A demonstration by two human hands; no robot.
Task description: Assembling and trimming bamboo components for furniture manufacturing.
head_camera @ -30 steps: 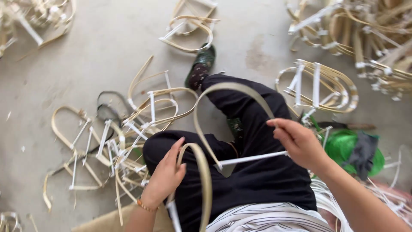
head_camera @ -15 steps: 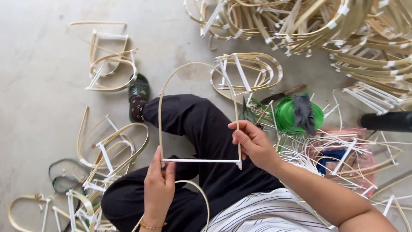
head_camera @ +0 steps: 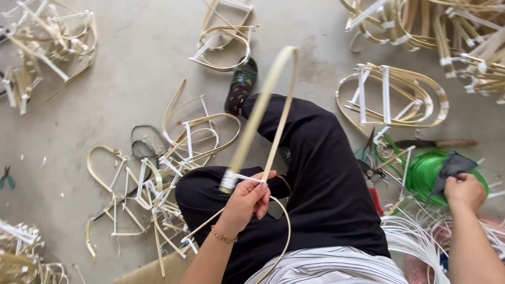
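Bamboo loop frame point(head_camera: 265, 110) upright, left hand point(head_camera: 247, 202) grip clamped on its base, right hand point(head_camera: 464, 190) fisted on grey cloth point(head_camera: 451, 165)

Bare floor point(head_camera: 131, 68) beyond the knees, hemmed by bamboo frames point(head_camera: 173, 152).

Grey concrete floor point(head_camera: 121, 68) is carrying everything. Bent bamboo frames point(head_camera: 179, 152) bound with white strips are lying scattered at centre left, more are piling up at top right point(head_camera: 447, 31) and top left point(head_camera: 47, 42). One oval frame point(head_camera: 392, 97) is lying alone beside the seated person's knee. A green spool point(head_camera: 428, 168) and loose white strips point(head_camera: 415, 242) are sitting at right, small pliers point(head_camera: 6, 176) at far left.
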